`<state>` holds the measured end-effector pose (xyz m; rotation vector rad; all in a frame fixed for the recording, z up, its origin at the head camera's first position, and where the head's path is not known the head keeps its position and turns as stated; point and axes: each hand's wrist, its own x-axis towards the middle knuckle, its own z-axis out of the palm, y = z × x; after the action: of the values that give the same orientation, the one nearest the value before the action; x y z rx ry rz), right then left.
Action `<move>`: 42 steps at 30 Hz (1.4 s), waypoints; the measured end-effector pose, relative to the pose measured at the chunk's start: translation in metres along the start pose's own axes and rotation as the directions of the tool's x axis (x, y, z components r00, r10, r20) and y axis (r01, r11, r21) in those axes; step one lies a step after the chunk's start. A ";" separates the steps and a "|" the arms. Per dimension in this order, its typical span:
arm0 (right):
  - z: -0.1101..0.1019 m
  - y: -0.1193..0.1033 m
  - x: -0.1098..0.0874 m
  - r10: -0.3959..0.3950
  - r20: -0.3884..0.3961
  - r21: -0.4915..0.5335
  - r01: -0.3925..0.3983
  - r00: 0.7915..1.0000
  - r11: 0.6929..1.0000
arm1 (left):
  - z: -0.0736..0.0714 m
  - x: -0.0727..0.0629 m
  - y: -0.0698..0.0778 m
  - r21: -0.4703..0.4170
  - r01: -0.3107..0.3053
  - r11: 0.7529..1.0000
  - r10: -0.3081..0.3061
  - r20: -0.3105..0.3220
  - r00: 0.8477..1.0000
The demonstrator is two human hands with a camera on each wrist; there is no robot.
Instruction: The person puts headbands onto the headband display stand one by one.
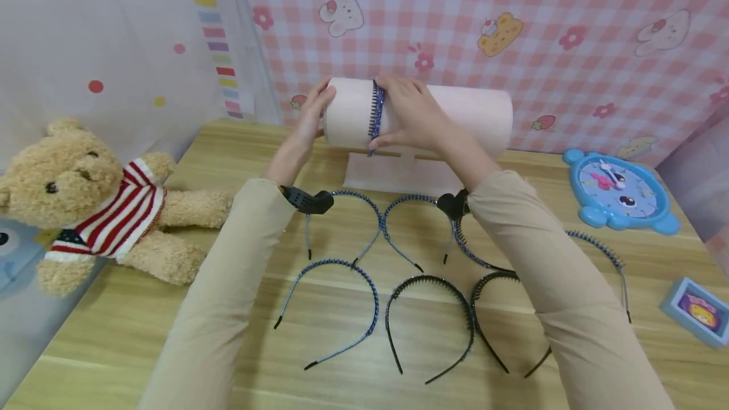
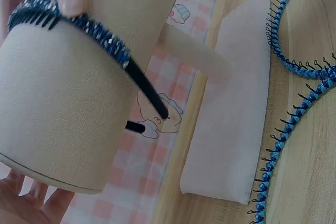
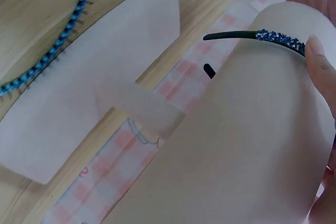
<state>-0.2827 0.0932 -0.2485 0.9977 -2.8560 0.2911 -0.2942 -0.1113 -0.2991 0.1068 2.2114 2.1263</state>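
Observation:
A pale fabric-covered cylinder (image 1: 469, 109) lies sideways on a stand with a flat base (image 1: 370, 173). Around it sits a dark toothed headband (image 1: 376, 112) with sparkling blue stones; its black ends stick out below the cylinder in the left wrist view. My right hand (image 1: 412, 112) grips this headband from above, thumb (image 3: 317, 56) on the stones in the right wrist view and fingers over the top. My left hand (image 1: 307, 116) steadies the cylinder's left end, fingers (image 2: 39, 192) lying against that end. The stones partly vanish under my right hand.
Several braided blue and black headbands, such as a blue one (image 1: 373, 296) and a black one (image 1: 469, 321), lie on the wooden table (image 1: 319, 391). A teddy bear (image 1: 114, 207) sits left. A blue clock (image 1: 621, 192) and a small blue frame (image 1: 697, 312) lie right.

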 end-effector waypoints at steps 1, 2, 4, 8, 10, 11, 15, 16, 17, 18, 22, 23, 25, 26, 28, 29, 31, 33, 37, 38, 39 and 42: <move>0.001 -0.002 0.001 0.001 0.003 -0.004 -0.001 1.000 1.000 | 0.000 0.000 0.000 0.003 0.001 1.000 -0.001 0.000 1.000; 0.001 -0.003 0.003 0.000 0.004 -0.007 0.000 1.000 1.000 | 0.000 0.000 0.000 0.006 0.001 1.000 -0.001 0.000 1.000; 0.002 -0.007 0.006 -0.006 0.000 -0.009 0.006 1.000 1.000 | 0.001 0.000 -0.001 0.008 0.000 1.000 0.000 0.003 1.000; 0.004 -0.014 0.011 -0.017 -0.006 -0.014 0.017 1.000 1.000 | 0.002 -0.001 -0.001 0.004 -0.005 1.000 0.005 0.011 1.000; 0.005 -0.016 0.013 -0.023 -0.007 -0.021 0.023 1.000 1.000 | 0.003 -0.002 0.000 0.001 -0.007 1.000 0.007 0.013 1.000; 0.005 -0.018 0.014 -0.026 -0.006 -0.028 0.025 1.000 0.999 | 0.003 -0.002 0.000 -0.001 -0.007 1.000 0.007 0.013 1.000; 0.008 -0.022 0.016 -0.036 -0.006 -0.052 0.036 0.999 0.998 | 0.004 -0.003 -0.001 0.000 -0.007 1.000 0.007 0.012 1.000; 0.009 -0.023 0.017 -0.039 -0.008 -0.058 0.039 0.999 0.998 | 0.004 -0.003 -0.001 0.000 -0.006 1.000 0.006 0.011 1.000; 0.009 -0.025 0.017 -0.040 -0.007 -0.065 0.040 0.999 0.997 | 0.004 -0.003 -0.002 -0.001 -0.005 1.000 0.005 0.009 1.000; 0.010 -0.026 0.018 -0.041 -0.004 -0.069 0.040 0.999 0.997 | 0.004 -0.003 -0.002 -0.001 -0.003 1.000 0.003 0.007 1.000; 0.013 -0.031 0.021 -0.037 0.008 -0.095 0.038 0.999 0.995 | 0.004 -0.004 -0.003 0.008 -0.002 1.000 0.002 0.006 1.000; 0.014 -0.032 0.021 -0.034 0.014 -0.102 0.035 0.999 0.994 | 0.003 -0.004 -0.003 0.010 -0.002 1.000 0.002 0.006 1.000; 0.015 -0.034 0.022 -0.029 0.019 -0.110 0.031 0.999 0.994 | 0.003 -0.004 -0.004 0.013 -0.003 1.000 0.003 0.008 1.000; 0.016 -0.034 0.022 -0.030 0.019 -0.108 0.032 0.999 0.994 | 0.003 -0.004 -0.004 0.011 -0.002 1.000 0.002 0.009 1.000; 0.017 -0.035 0.022 -0.031 0.018 -0.111 0.033 0.999 0.993 | 0.003 -0.004 -0.005 0.004 -0.001 1.000 0.001 0.007 1.000; 0.018 -0.035 0.022 -0.029 0.022 -0.117 0.031 0.999 0.993 | 0.003 -0.004 -0.005 0.002 0.001 1.000 -0.001 0.008 1.000; 0.019 -0.035 0.022 -0.028 0.021 -0.126 0.030 0.999 0.992 | 0.004 -0.003 -0.006 -0.003 0.003 1.000 -0.003 0.010 1.000; 0.020 -0.035 0.023 -0.026 0.023 -0.146 0.029 0.999 0.989 | 0.004 -0.002 -0.006 -0.002 0.003 1.000 -0.003 0.012 1.000; 0.021 -0.034 0.022 -0.019 0.035 -0.169 0.025 0.999 0.985 | 0.004 0.000 -0.004 0.011 0.004 1.000 -0.005 0.021 1.000; 0.021 -0.033 0.022 -0.015 0.040 -0.173 0.022 0.999 0.985 | 0.005 0.001 -0.004 0.014 0.005 1.000 -0.005 0.025 1.000; 0.021 -0.033 0.021 -0.009 0.047 -0.174 0.017 0.999 0.985 | 0.006 0.002 -0.004 0.019 0.007 1.000 -0.007 0.030 1.000; 0.019 -0.028 0.016 0.010 0.040 -0.161 -0.003 0.999 0.987 | 0.007 0.004 -0.003 0.023 0.014 1.000 -0.015 0.041 0.999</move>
<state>-0.2783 0.0576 -0.2599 0.9738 -2.8640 0.0392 -0.2975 -0.1041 -0.3028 0.1334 2.2075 2.0723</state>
